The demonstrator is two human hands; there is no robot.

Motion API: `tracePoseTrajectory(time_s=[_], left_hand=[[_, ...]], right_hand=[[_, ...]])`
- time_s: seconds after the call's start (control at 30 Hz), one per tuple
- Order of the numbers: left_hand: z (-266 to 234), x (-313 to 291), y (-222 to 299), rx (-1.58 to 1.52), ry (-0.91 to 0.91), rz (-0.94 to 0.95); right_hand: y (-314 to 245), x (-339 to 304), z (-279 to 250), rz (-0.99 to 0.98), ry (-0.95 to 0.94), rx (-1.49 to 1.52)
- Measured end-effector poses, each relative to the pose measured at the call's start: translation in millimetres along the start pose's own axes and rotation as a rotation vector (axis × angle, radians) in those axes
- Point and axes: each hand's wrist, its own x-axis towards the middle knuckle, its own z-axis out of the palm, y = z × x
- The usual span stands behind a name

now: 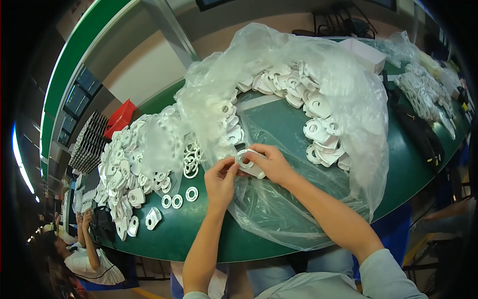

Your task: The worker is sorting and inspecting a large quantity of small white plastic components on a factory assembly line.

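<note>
My left hand [221, 180] and my right hand [271, 163] meet above the green table. Between them they grip a white plastic part [255, 171] with a round ring-shaped opening. The left fingertips pinch its left side; the right fingers close over its top and right side, hiding some of it. Beneath the hands spreads a clear plastic bag [284, 219]. Many similar white parts [323, 137] lie in an arc inside the bag. Left of my left hand lie three loose white rings, one of them the nearest ring [191, 194], and a single white part [153, 218].
A large heap of white parts [119, 174] covers the table's left, beside a cluster of white rings [190, 162]. Behind it stand a red bin [120, 118] and stacked trays [88, 144]. A white box [363, 56] and black bag [418, 132] sit right. Another person [94, 264] works at far left.
</note>
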Motion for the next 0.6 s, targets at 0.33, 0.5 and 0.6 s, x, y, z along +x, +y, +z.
tracePoseTrajectory(time_s=[0.33,0.5,0.6], left_hand=[[-5,2,25,0.367,-0.035,0.292],[1,-7,24,0.300,0.006,0.212],[-1,-6,12,0.128,0.009,0.063]], right_hand=[[-3,-3,6,-0.088,-0.028,-0.068],[-5,-6,7,-0.084,0.011,-0.146],[0,-6,9,-0.079,0.058,-0.212]])
